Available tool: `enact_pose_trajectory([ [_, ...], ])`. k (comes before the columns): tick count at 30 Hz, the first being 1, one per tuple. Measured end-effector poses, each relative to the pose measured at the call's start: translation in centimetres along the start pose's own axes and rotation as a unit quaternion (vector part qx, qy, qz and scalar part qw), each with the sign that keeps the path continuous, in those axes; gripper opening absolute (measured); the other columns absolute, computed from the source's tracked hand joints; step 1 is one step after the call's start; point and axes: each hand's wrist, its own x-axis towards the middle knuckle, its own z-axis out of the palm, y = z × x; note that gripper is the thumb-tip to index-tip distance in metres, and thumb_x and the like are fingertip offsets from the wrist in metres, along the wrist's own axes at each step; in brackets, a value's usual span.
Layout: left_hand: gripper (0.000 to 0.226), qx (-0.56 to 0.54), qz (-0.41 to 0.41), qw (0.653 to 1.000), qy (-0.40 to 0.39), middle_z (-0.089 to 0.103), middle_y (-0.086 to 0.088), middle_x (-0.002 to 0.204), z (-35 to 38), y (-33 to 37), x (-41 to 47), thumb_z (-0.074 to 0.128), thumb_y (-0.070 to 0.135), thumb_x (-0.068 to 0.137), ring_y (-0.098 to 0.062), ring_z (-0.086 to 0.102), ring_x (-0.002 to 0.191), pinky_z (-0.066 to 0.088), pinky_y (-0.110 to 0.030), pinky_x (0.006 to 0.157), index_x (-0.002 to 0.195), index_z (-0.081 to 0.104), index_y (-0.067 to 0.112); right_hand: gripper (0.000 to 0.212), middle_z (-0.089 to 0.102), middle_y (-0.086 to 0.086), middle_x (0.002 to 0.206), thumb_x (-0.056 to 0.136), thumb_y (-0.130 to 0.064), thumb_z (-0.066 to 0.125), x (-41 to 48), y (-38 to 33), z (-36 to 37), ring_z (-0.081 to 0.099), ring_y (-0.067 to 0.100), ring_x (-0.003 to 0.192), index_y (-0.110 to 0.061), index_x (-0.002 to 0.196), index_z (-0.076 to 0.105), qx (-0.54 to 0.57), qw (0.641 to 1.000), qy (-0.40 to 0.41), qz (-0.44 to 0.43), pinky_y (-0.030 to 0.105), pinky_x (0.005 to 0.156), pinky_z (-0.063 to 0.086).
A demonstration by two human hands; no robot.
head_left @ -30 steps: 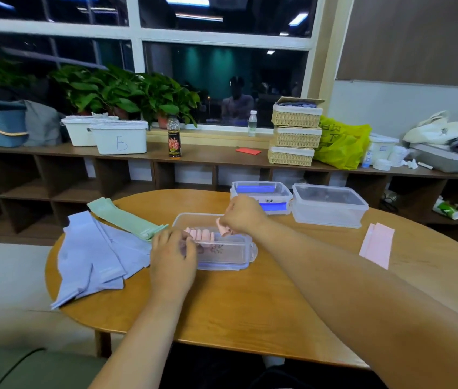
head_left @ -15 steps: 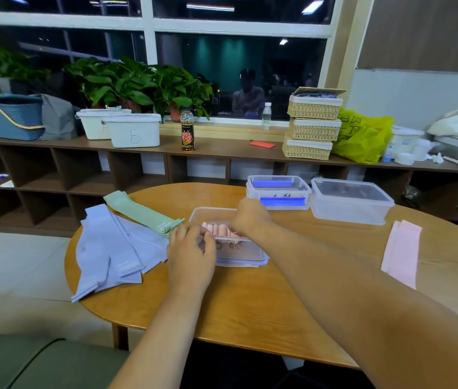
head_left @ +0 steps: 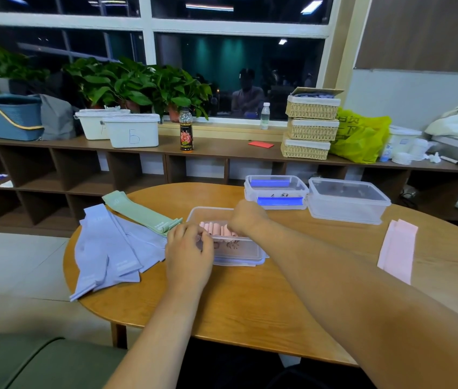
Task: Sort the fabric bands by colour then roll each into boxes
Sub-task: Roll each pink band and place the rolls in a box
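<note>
The left hand (head_left: pixel 188 254) curls its fingers (head_left: pixel 204 239) on the near rim of the clear box (head_left: pixel 246 252), probably to steady it. The right hand (head_left: pixel 246 220) dips curled over the pink rolls (head_left: pixel 216 230) inside (grip hidden, I cannot tell). Purple bands (head_left: pixel 109 248) wait at the left edge of the desk (head_left: pixel 250 304).

Oval wooden table (head_left: pixel 250 299): lilac bands (head_left: pixel 109 248), green band (head_left: pixel 140 213), pink band (head_left: pixel 397 248), open clear box (head_left: pixel 239 249), two boxes (head_left: pixel 345 200) behind
</note>
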Motion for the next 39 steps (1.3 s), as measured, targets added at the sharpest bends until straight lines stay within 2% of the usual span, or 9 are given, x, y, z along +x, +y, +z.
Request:
enact_pose_trajectory([
  [5, 0.011, -0.006, 0.011, 1.0, 0.009, 0.061, 0.007, 0.113, -0.1, 0.0, -0.1, 0.055, 0.025, 0.103, -0.014, 0.046, 0.114, 0.05, -0.041, 0.097, 0.099, 0.065, 0.024, 0.015, 0.064, 0.002, 0.088, 0.093, -0.019, 0.069, -0.6, 0.3, -1.1, 0.066, 0.021, 0.084, -0.019, 0.083, 0.057, -0.047, 0.998, 0.017, -0.034, 0.032, 0.068, 0.056],
  [10, 0.018, 0.019, 0.043, 0.999, 0.008, 0.06, 0.009, 0.123, -0.3, 0.7, -0.5, 0.053, 0.031, 0.103, -0.015, 0.047, 0.125, 0.047, -0.041, 0.106, 0.114, 0.066, 0.028, 0.008, 0.069, 0.005, 0.078, 0.086, -0.016, 0.066, -1.7, 2.4, -3.0, 0.068, 0.024, 0.077, -0.016, 0.079, 0.068, 0.033, 0.997, 0.021, -0.071, 0.038, 0.068, 0.062],
  [14, 0.014, 0.049, 0.169, 0.984, 0.0, 0.062, 0.009, 0.122, 0.5, 2.5, -1.8, 0.06, 0.026, 0.1, -0.018, 0.052, 0.125, 0.042, -0.04, 0.111, 0.112, 0.067, 0.026, 0.014, 0.073, -0.007, 0.077, 0.087, -0.022, 0.065, -5.0, 6.0, -4.6, 0.068, 0.013, 0.079, -0.022, 0.076, 0.074, 0.116, 0.986, 0.045, -0.111, 0.037, 0.076, 0.061],
  [17, 0.012, 0.059, 0.275, 0.959, -0.027, 0.065, 0.008, 0.116, 2.1, 3.9, -2.8, 0.065, 0.022, 0.094, -0.02, 0.057, 0.121, 0.032, -0.033, 0.117, 0.105, 0.069, 0.022, 0.014, 0.072, -0.009, 0.074, 0.088, -0.019, 0.065, -7.9, 9.6, -4.9, 0.066, 0.01, 0.074, -0.022, 0.079, 0.076, 0.14, 0.979, 0.083, -0.126, 0.037, 0.072, 0.06],
  [20, 0.011, 0.032, 0.322, 0.944, -0.061, 0.064, 0.008, 0.112, 3.7, 5.6, -3.8, 0.063, 0.023, 0.095, -0.021, 0.059, 0.115, 0.043, -0.038, 0.109, 0.104, 0.069, 0.022, 0.011, 0.07, -0.011, 0.07, 0.09, -0.022, 0.071, -10.6, 13.8, -4.9, 0.064, 0.006, 0.07, -0.026, 0.082, 0.078, 0.169, 0.975, 0.093, -0.11, 0.027, 0.07, 0.056],
  [24, 0.012, 0.018, 0.349, 0.932, -0.101, 0.064, 0.011, 0.116, 6.1, 8.3, -5.5, 0.064, 0.026, 0.098, -0.016, 0.058, 0.116, 0.044, -0.035, 0.104, 0.107, 0.071, 0.024, 0.01, 0.069, -0.014, 0.076, 0.092, -0.031, 0.073, -13.3, 20.2, -4.3, 0.064, 0.003, 0.075, -0.035, 0.083, 0.075, 0.172, 0.976, 0.118, -0.063, 0.03, 0.076, 0.056],
  [28, 0.014, 0.02, 0.356, 0.916, -0.183, 0.063, 0.013, 0.116, 8.7, 11.2, -7.0, 0.057, 0.032, 0.1, -0.015, 0.056, 0.115, 0.042, -0.043, 0.106, 0.106, 0.069, 0.027, 0.019, 0.066, -0.015, 0.102, 0.096, -0.028, 0.065, -16.2, 26.1, -4.3, 0.062, 0.013, 0.101, -0.034, 0.112, 0.075, 0.062, 0.984, 0.164, -0.016, 0.038, 0.087, 0.055],
  [32, 0.016, 0.012, 0.354, 0.891, -0.283, 0.061, 0.017, 0.113, 10.8, 13.8, -7.7, 0.053, 0.034, 0.101, -0.01, 0.052, 0.111, 0.045, -0.038, 0.099, 0.106, 0.067, 0.03, 0.031, 0.064, -0.009, 0.129, 0.096, -0.032, 0.061, -17.9, 31.1, -4.8, 0.057, 0.021, 0.117, -0.033, 0.127, 0.066, -0.017, 0.977, 0.202, 0.062, 0.044, 0.09, 0.054],
  [39, 0.018, 0.008, 0.309, 0.904, -0.296, 0.06, 0.02, 0.11, 12.1, 14.1, -7.8, 0.054, 0.034, 0.1, -0.003, 0.049, 0.107, 0.048, -0.033, 0.097, 0.111, 0.067, 0.031, 0.024, 0.073, -0.01, 0.114, 0.101, -0.032, 0.056, -17.8, 33.4, -4.9, 0.062, 0.02, 0.103, -0.033, 0.117, 0.075, 0.016, 0.973, 0.21, 0.091, 0.041, 0.077, 0.057],
])
